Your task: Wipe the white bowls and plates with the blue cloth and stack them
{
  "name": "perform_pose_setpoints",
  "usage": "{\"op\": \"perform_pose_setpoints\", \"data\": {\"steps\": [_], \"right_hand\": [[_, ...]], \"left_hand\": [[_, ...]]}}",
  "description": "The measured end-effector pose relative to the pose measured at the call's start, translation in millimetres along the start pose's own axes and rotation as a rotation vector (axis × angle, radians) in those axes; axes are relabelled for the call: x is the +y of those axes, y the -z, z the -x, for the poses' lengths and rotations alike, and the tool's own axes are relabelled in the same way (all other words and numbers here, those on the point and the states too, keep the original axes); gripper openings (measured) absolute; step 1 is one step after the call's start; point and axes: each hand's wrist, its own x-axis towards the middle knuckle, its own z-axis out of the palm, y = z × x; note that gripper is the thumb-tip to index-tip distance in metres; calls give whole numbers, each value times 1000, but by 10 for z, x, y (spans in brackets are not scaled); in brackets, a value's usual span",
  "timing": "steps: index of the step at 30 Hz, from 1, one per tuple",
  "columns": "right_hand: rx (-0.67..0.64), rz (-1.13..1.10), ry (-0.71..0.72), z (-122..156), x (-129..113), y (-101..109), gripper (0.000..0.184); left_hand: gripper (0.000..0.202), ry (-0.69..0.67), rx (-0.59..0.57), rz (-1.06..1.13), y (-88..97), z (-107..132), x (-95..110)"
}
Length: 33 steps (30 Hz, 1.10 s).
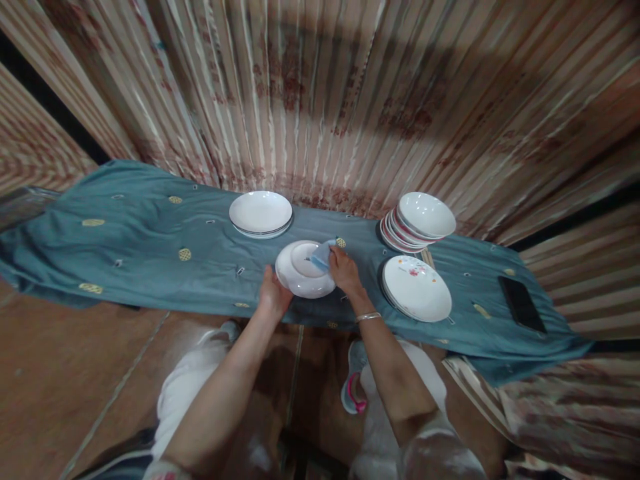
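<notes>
A white plate [300, 283] sits in the middle of the teal bench cloth [130, 233], close to the person's body. It is tipped up with its back showing, and the round ring on its back faces up. The left hand [274, 293] holds the near rim, and its grip looks clamped on the plate. The right hand [345, 270] has a soft blue pad [323, 257] and presses it on the back of the plate. That grip looks closed on the pad.

The plate looks stiff, smooth and a bit heavy for its size. It may slip if wet, and it could chip or break if dropped. The rim is the safest place to hold it, with the thumb on top and the fingers under it.

More plates sit nearby: a white stack [261, 212], a tilted red-edged stack [417, 222], and a flowered plate [416, 288]. A black phone [521, 304] lies further right.
</notes>
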Motion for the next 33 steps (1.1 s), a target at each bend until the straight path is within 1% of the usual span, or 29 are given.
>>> {"op": "perform_pose_setpoints", "data": {"steps": [4,7,11,16,18,23,29,33], "right_hand": [[76,21,1,193,27,-57,40],[121,56,4,338,3,-66,40],[129,106,-21,507,-75,-40,41],[140,125,-34,692,-164,-21,43],[133,132,-28,752,-201,-2,43],[42,174,-74,872,-327,76,43],[40,161,-64,997,-427,99,45],[9,139,-59,1054,-475,113,46]], "left_hand": [[55,-11,10,-26,-7,0,-2],[55,-9,1,-21,7,-22,-8],[56,-23,-2,-7,4,-27,-14],[55,-29,5,-17,-41,27,-10],[54,-30,-6,-9,-53,39,-10],[55,-34,-21,17,-39,13,-16],[56,-43,-29,11,-7,-19,-25],[58,-43,-49,-5,-15,-27,-29]]}}
